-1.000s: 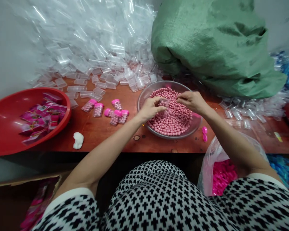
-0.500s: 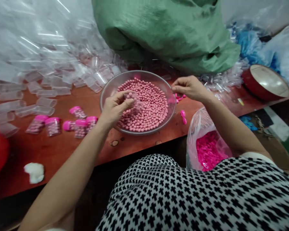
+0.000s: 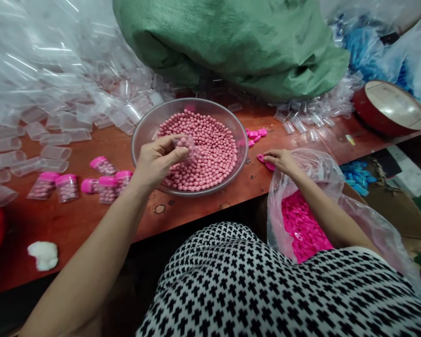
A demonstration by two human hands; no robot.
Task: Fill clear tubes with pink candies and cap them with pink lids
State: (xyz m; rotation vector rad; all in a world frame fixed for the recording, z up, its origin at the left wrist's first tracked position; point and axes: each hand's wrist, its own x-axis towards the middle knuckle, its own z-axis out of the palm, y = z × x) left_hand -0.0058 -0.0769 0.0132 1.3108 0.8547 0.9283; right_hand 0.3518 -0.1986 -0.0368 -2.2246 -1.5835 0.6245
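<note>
My left hand (image 3: 157, 161) is closed around a small clear plastic bottle (image 3: 183, 142) with pink beads in it, held over the near left side of a metal bowl (image 3: 243, 161). Round pink beads (image 3: 203, 150) fill much of that bowl. On the table to the right of the bowl, the fingers of my right hand (image 3: 282, 161) pinch a bright pink plastic cap (image 3: 265, 161). Several more pink caps (image 3: 256, 135) lie just beyond it. Left of the bowl sit several capped bottles of beads (image 3: 107, 188).
Clear empty bottles (image 3: 56, 152) are heaped at the left, smaller ones (image 3: 301, 122) at the right. A green sack (image 3: 238, 47) bulges behind the bowl. An open plastic bag (image 3: 275, 206) holds pink caps by the table edge. A round red tin (image 3: 389, 110) stands far right.
My right hand has moved from the bowl's right rim down and right to the pink cap on the table. My left hand stays over the bowl with the bottle. The view has shifted slightly.
</note>
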